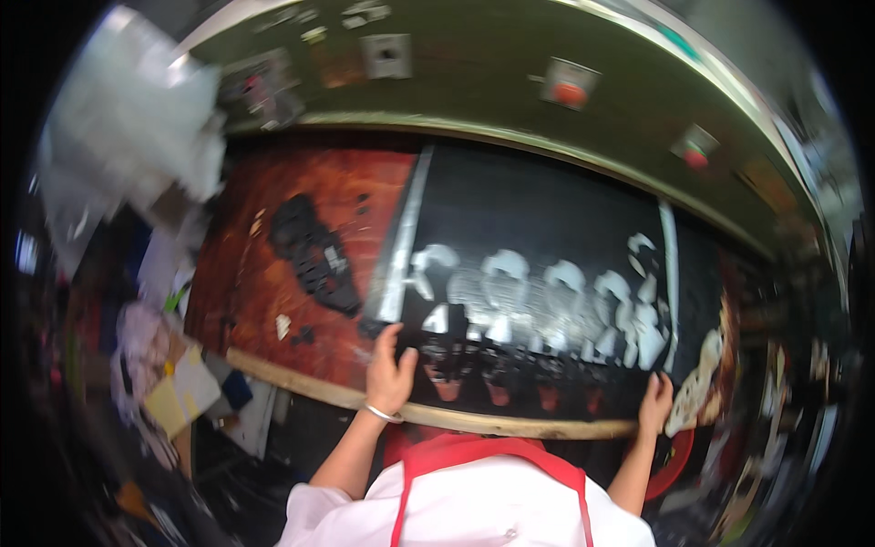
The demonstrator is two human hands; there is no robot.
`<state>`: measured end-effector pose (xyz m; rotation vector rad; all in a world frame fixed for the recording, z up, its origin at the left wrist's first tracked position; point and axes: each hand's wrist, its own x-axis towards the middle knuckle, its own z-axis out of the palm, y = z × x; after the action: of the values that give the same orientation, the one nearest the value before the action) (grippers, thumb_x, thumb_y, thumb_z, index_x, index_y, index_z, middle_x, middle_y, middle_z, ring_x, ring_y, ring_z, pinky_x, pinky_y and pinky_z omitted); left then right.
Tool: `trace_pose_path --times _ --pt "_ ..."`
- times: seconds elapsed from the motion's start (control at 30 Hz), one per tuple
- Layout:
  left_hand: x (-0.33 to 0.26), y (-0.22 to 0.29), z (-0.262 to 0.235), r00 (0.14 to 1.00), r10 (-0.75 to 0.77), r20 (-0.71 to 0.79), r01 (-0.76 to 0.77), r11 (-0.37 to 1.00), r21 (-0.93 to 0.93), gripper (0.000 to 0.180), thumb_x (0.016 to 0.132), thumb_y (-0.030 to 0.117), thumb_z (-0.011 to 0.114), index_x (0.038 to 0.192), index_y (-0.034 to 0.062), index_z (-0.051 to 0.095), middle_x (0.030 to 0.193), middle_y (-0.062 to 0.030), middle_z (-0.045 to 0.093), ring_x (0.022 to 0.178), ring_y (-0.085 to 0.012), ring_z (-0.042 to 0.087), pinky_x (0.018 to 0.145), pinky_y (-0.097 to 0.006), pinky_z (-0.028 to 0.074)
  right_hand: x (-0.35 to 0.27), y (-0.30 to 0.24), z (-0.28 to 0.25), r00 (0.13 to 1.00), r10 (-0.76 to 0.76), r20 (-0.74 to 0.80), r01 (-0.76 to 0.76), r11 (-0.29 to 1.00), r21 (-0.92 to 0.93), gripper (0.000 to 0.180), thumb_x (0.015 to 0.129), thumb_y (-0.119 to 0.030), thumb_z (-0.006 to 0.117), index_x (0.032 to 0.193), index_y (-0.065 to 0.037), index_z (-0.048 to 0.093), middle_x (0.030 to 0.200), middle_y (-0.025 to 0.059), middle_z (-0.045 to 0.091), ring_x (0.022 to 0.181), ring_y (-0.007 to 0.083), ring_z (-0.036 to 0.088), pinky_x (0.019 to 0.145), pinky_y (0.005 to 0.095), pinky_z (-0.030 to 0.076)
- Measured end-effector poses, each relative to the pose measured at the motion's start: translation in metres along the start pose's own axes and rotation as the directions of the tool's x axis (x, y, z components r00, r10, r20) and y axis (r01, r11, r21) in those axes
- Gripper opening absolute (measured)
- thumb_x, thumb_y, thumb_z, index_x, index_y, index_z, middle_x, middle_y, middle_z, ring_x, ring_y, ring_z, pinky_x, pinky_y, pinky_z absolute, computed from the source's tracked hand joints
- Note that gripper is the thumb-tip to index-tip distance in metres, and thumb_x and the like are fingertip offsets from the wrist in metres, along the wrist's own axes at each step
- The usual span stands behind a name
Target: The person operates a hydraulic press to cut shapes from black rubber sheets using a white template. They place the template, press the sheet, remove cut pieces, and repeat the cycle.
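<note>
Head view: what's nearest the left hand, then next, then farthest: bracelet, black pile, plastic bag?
1. Bracelet: on the wrist, just behind the left hand.
2. Black pile: on the red tabletop, ahead and left.
3. Plastic bag: far upper left.

Upper left: crumpled translucent plastic sheeting (137, 118), blurred. Far side: olive-green panel (474, 87) bearing, left to right, a pale square plate (376, 47) with dark centre, a red push-button (570, 94), and a second red button (696, 159). Lower left: yellow card (169, 410) amid clutter. Lower right: curved red container (676, 467), partly visible.
</note>
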<state>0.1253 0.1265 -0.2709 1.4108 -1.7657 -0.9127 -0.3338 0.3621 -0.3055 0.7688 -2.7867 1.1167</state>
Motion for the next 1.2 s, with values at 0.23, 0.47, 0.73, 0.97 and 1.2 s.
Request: trace_pose_path --times 0.23,0.47,0.73,0.97,1.2 --pt "0.017 0.018 -0.051 0.929 -0.186 0.319 0.303 0.878 -0.371 0.021 0.096 0.008 0.051 0.112 -0.0032 0.058 0.096 -0.0001 0.061 0.087 -0.0079 0.054 0.080 -0.023 0.044 0.005 -0.018 -0.066 0.943 0.044 0.331 -0.204 0.859 0.469 0.038 0.097 -0.022 0.057 0.065 -0.007 0.042 0.065 -0.0104 0.034 0.062 0.0031 0.027 0.050 0.0249 0.023" --pt "0.043 -0.006 -0.071 0.772 -0.291 0.565 0.399 0.914 -0.074 0.009 0.093 0.014 0.059 0.093 0.0054 0.058 0.070 0.0030 0.054 0.056 -0.0069 0.052 0.050 -0.023 0.049 -0.010 0.003 -0.115 0.810 0.217 0.545 -0.248 0.969 -0.018 0.028 0.085 -0.025 0.070 0.079 0.001 0.064 0.064 0.0062 0.063 0.058 0.0179 0.058 0.058 0.0339 0.046" --pt "0.167 -0.021 0.034 0.986 0.156 -0.056 -0.095 0.809 0.580 0.047 0.098 0.033 0.050 0.128 -0.0034 0.053 0.116 -0.0230 0.063 0.103 -0.0350 0.063 0.089 -0.040 0.046 0.047 0.057 -0.085 0.991 0.130 0.033 -0.113 0.942 -0.316 0.102 0.058 -0.038 0.084 0.140 -0.002 0.036 0.135 0.0341 0.033 0.126 0.0482 0.033 0.108 0.0510 0.030" --pt "0.124 -0.012 0.034 0.966 0.260 0.014 -0.228 0.820 0.525 0.040 0.095 0.019 0.056 0.126 -0.0060 0.053 0.114 -0.0259 0.063 0.097 -0.0364 0.064 0.084 -0.037 0.049 0.043 0.064 -0.090 1.000 0.003 -0.008 -0.004 0.995 -0.097 0.102 0.052 -0.019 0.082 0.142 -0.004 0.033 0.132 0.0254 0.038 0.124 0.0415 0.039 0.105 0.0458 0.034" --pt "0.125 -0.001 0.044 0.970 0.239 -0.036 -0.185 0.831 0.524 0.038 0.094 0.017 0.056 0.127 -0.0029 0.055 0.113 -0.0234 0.064 0.098 -0.0324 0.066 0.084 -0.036 0.050 0.052 0.047 -0.119 0.907 0.115 0.406 -0.297 -0.508 0.808 0.091 0.070 -0.028 0.073 0.145 -0.002 0.029 0.144 0.0248 0.033 0.135 0.0434 0.029 0.113 0.0563 0.025"
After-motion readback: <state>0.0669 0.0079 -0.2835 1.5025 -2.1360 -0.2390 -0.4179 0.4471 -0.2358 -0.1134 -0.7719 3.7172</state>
